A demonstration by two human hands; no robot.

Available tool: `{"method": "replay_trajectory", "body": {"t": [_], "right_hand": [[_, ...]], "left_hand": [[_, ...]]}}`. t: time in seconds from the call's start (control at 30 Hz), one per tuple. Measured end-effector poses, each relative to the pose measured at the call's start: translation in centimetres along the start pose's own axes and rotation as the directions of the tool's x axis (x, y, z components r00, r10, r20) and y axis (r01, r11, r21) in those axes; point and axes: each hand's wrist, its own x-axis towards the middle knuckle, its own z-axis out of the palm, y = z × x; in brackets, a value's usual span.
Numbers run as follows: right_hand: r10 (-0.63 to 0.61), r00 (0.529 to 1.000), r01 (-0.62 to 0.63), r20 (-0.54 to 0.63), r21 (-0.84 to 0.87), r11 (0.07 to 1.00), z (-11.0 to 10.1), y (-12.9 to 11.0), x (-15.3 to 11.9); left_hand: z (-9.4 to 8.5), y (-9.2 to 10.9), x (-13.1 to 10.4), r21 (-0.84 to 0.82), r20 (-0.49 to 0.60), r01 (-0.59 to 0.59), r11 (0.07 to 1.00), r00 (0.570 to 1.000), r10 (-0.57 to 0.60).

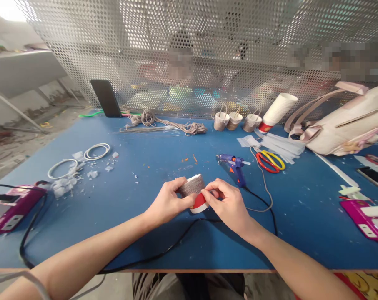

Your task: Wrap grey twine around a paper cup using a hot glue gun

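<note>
A small paper cup [200, 204], red and white at one end, is tilted in front of me above the table. Grey-brown cord [192, 186] is wound in close turns around its other part. My left hand [173, 198] grips the cup from the left, thumb across the near side and fingers behind it. At the cup's right side, my right hand [228, 202] pinches the cord against the wall; the fingertips partly hide it. A loose length of that cord [271, 196] emerges beyond my right hand and curves back across the table.
A blue glue gun [235, 166] lies beyond my right hand, its black cable trailing nearby. Past it are scissors [271, 161], clear glue sticks [281, 146], stacked cups [279, 110] and cord-wrapped cups [221, 121]. White rings [96, 151] lie left; a perforated metal screen [151, 54] stands behind.
</note>
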Motion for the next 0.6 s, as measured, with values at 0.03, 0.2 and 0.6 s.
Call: {"method": "replay_trajectory", "body": {"t": [0.03,0.2,0.6], "right_hand": [[0.014,1.000,-0.014,0.005,0.012,1.000,-0.02,-0.06,0.03],[0.120,0.992,-0.122,0.029,0.088,0.989,-0.25,-0.32,0.24],[0.318,0.924,-0.369,0.212,0.283,0.885,-0.49,0.01,0.54]], "left_hand": [[-0.04,0.03,-0.01,-0.002,0.000,0.002,1.000,1.000,-0.002],[-0.28,0.18,-0.03,-0.039,0.037,-0.003,0.999,0.999,0.005],[-1.03,-0.30,0.38,-0.079,0.151,-0.043,0.996,0.987,0.055]]}}
